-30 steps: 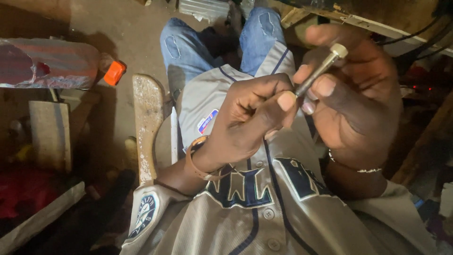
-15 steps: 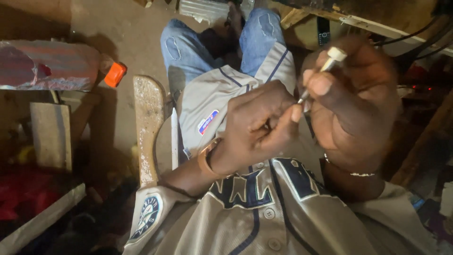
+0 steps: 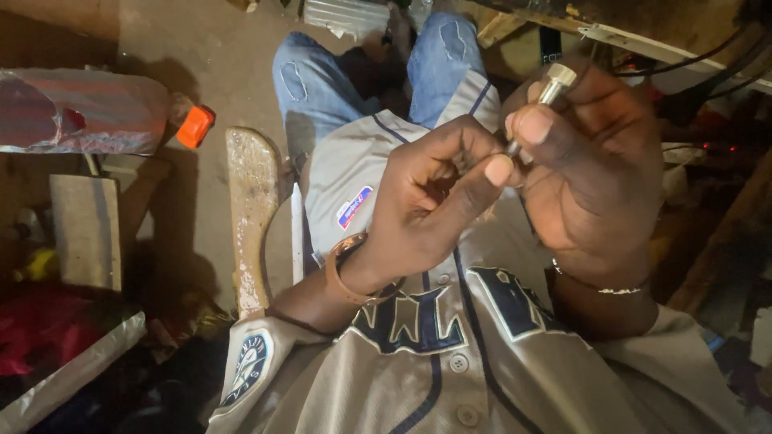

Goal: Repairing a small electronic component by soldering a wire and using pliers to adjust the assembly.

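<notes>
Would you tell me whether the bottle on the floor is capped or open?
Capped: the bottle lies on its side, orange cap on its neck.

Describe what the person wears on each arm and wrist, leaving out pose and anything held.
Both hands are bare. The left hand has a brown band round its wrist; the right hand has a thin pale beaded bracelet. Short grey jersey sleeves with navy trim cover the upper arms, and the left one bears a round navy patch.

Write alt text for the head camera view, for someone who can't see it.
Seen from above, a seated person's right hand holds a small metal bolt while the left hand pinches its lower end. Below are a grey jersey, jeans and a dirt floor.
</notes>
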